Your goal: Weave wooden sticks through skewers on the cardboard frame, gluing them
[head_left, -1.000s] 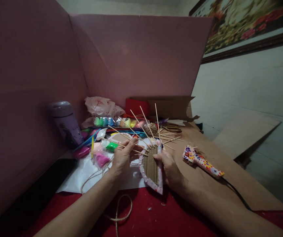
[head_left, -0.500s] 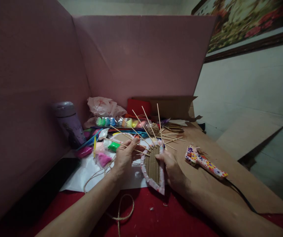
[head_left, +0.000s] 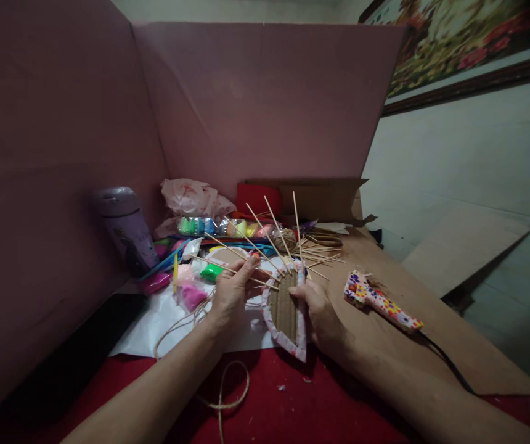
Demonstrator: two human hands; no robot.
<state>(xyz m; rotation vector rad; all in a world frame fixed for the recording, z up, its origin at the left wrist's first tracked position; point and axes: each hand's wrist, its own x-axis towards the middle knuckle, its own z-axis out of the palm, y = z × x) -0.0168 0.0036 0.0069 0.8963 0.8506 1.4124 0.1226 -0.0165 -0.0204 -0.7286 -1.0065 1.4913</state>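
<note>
A cardboard heart (head_left: pixel 285 311) edged in pink patterned tape stands tilted on the table, with several thin wooden skewers (head_left: pixel 265 237) sticking out of its upper rim like a fan. My right hand (head_left: pixel 321 317) grips the heart's right edge. My left hand (head_left: pixel 232 293) pinches one of the lower left skewers between thumb and fingers. A length of jute twine (head_left: pixel 224 394) trails from under my left hand across the red table cover.
A flower-patterned glue gun (head_left: pixel 378 301) with a black cord lies on brown cardboard at right. Behind are loose skewers (head_left: pixel 320 254), a twine ball (head_left: pixel 283 237), coloured clay packs (head_left: pixel 216 227), a purple tumbler (head_left: pixel 126 231), and a pink folded board (head_left: pixel 256 105) walling the back and left.
Hardly anything has changed; my hands and the heart stay put, with only a small shift of the view.
</note>
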